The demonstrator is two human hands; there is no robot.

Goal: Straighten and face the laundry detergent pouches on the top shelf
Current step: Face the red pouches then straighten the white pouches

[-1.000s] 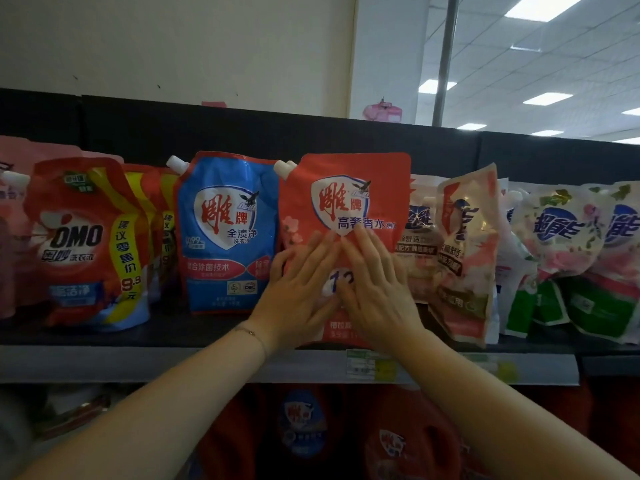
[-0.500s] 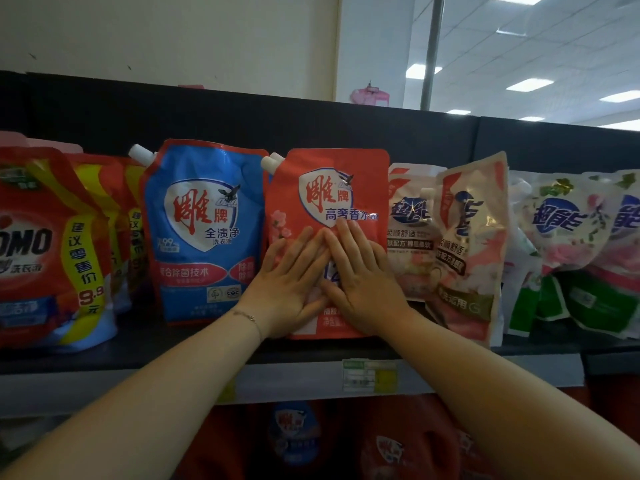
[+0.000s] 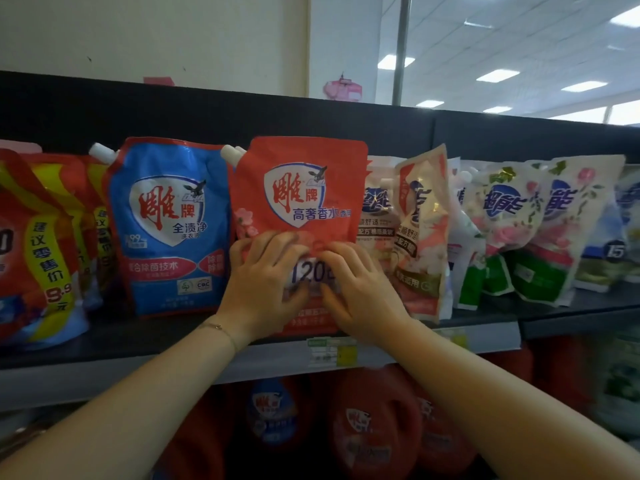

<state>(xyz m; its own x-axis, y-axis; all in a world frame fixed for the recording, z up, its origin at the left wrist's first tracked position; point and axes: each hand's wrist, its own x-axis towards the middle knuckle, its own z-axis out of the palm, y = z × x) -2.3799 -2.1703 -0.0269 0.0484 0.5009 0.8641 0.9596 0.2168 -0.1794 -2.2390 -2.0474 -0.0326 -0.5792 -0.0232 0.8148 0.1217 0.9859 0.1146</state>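
Note:
A red detergent pouch (image 3: 301,181) with a white spout stands upright in the middle of the top shelf (image 3: 138,337), its front facing me. Both hands are on its lower half. My left hand (image 3: 266,282) and my right hand (image 3: 353,289) have curled fingers that pinch the pouch's front, which wrinkles between the fingertips. A blue pouch (image 3: 169,216) stands upright just to the left. To the right, a beige and pink pouch (image 3: 420,237) is turned sideways and leans.
Red and yellow pouches (image 3: 38,244) crowd the shelf's left end. White and green pouches (image 3: 509,220) slump against each other at the right. A price tag (image 3: 332,351) sits on the shelf's front edge. Red bottles (image 3: 374,420) fill the shelf below.
Both hands lay flat with straight fingers on the red pouch; now their fingers have curled and bunch its front. The hands sit slightly lower on the pouch.

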